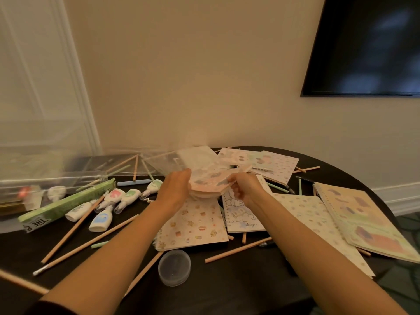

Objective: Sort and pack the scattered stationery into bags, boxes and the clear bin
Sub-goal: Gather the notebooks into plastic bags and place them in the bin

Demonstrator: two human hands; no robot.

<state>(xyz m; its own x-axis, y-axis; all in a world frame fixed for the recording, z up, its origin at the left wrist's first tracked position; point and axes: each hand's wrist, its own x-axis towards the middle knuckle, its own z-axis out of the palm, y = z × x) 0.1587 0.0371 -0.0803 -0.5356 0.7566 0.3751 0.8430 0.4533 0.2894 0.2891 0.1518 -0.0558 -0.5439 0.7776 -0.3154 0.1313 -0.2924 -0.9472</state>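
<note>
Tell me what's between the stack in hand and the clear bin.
Both hands, left and right, hold the stack above the table. Toward the bin lie only low things: tape dispensers, a green box, pencils. Nothing tall blocks a lifted path.

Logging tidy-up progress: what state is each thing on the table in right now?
left hand: gripping the pink paper stack
right hand: pinching the same stack
pink paper stack: held above the table
spiral notebooks: closed, lying flat
pencils: loose, scattered
green box: lying flat
clear bin: holding a few items
</note>
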